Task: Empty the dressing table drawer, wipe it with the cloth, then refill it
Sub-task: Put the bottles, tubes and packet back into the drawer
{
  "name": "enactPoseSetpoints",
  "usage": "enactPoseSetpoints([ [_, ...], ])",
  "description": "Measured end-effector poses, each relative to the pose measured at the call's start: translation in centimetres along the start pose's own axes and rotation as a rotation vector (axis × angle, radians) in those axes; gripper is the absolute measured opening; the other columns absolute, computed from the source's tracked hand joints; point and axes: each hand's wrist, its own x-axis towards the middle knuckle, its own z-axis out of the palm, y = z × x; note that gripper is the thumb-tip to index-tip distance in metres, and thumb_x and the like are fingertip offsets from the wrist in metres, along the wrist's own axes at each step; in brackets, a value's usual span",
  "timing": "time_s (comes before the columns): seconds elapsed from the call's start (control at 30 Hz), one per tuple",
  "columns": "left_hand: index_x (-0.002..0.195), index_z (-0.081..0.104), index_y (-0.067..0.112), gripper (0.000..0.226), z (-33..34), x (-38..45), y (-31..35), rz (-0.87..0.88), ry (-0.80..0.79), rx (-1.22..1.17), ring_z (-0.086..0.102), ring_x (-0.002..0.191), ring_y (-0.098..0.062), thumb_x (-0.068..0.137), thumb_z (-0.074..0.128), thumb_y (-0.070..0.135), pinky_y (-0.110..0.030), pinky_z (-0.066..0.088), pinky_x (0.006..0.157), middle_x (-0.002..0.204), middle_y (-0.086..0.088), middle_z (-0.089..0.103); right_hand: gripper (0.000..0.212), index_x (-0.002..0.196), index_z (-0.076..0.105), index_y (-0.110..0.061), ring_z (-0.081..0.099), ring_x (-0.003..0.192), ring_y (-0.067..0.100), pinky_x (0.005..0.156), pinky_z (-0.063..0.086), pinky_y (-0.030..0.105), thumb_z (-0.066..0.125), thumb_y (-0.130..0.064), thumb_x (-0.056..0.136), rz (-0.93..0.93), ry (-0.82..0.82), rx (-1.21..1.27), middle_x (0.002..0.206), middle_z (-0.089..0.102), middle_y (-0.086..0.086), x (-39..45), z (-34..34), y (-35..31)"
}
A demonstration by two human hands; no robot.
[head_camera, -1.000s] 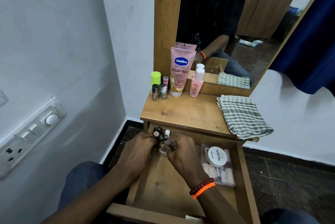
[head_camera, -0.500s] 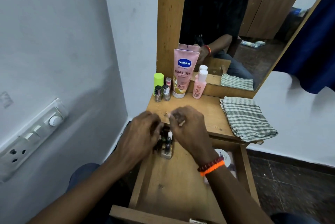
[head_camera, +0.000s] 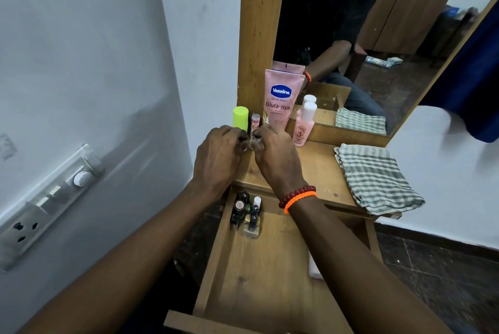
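Gripping small bottles [head_camera: 252,142] — left hand [head_camera: 218,155], right hand [head_camera: 275,155] — over tabletop [head_camera: 310,163].

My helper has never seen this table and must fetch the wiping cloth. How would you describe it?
Find the wooden dressing table under the mirror. On its right end lies a folded cloth. It is the only fabric there, checked green and white; the bottles stand at the left.
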Motion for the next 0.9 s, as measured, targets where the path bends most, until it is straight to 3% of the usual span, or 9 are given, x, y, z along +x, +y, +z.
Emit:
enactPoseSetpoints([
  [0.13,0.104,0.069,0.013,0.015,-0.2,-0.1,0.5,-0.031,0.035,0.001,0.063,0.096,-0.024,0.091,0.070,0.021,-0.031,0.048,0.072,0.104,-0.006,0.070,0.007,0.097,0.067,-0.008,0.061,0.082,0.023,0.065,0.051,0.034,0.066,-0.014,0.095,0.005,0.035,0.033,0.094,0.066,0.008,0.0,-0.1,-0.1],
  [0.23,0.105,0.067,0.014,0.016,-0.8,-0.7,0.8,-0.013,0.033,-0.078,0.062,0.098,-0.020,0.092,0.067,0.024,-0.025,0.045,0.077,0.105,-0.004,0.069,0.007,0.098,0.069,-0.010,0.062,0.084,0.018,0.070,0.058,0.037,0.069,-0.013,0.092,0.010,0.054,0.093,0.095,0.068,0.005,-0.9,-1.0,0.2],
  [0.4,0.107,0.067,0.018,0.024,-4.5,-3.4,1.8,-0.003,0.059,-0.237,0.061,0.089,-0.009,0.088,0.074,0.030,-0.030,0.054,0.074,0.104,0.005,0.068,0.013,0.096,0.073,-0.012,0.064,0.082,0.012,0.074,0.058,0.033,0.079,-0.013,0.084,0.018,0.056,0.193,0.090,0.071,0.000,-3.8,-4.8,0.4],
  [0.63,0.110,0.067,0.022,0.032,-6.1,-10.1,1.7,0.054,-0.159,-0.362,0.063,0.082,-0.003,0.082,0.080,0.029,-0.022,0.053,0.067,0.096,0.015,0.066,0.015,0.086,0.073,-0.022,0.064,0.074,0.004,0.066,0.059,0.032,0.084,-0.016,0.078,0.155,-0.144,0.246,0.081,0.069,-0.012,-12.8,-6.6,0.6],
  [0.8,0.112,0.061,0.031,0.036,-2.8,-13.4,0.2,-0.018,-0.288,-0.262,0.059,0.085,0.001,0.080,0.079,0.036,-0.021,0.049,0.069,0.099,0.018,0.065,0.012,0.077,0.071,-0.022,0.064,0.073,0.007,0.066,0.057,0.035,0.080,-0.016,0.073,0.160,-0.249,0.219,0.077,0.069,-0.012,-15.3,-2.6,0.7],
  [0.9,0.112,0.059,0.032,0.035,-1.8,-14.2,-0.3,-0.027,-0.318,-0.192,0.058,0.088,-0.002,0.082,0.077,0.037,-0.028,0.055,0.070,0.102,0.016,0.066,0.011,0.078,0.069,-0.024,0.063,0.076,0.005,0.068,0.056,0.031,0.077,-0.017,0.076,0.157,-0.312,0.214,0.080,0.067,-0.013,-15.2,-1.1,0.5],
])
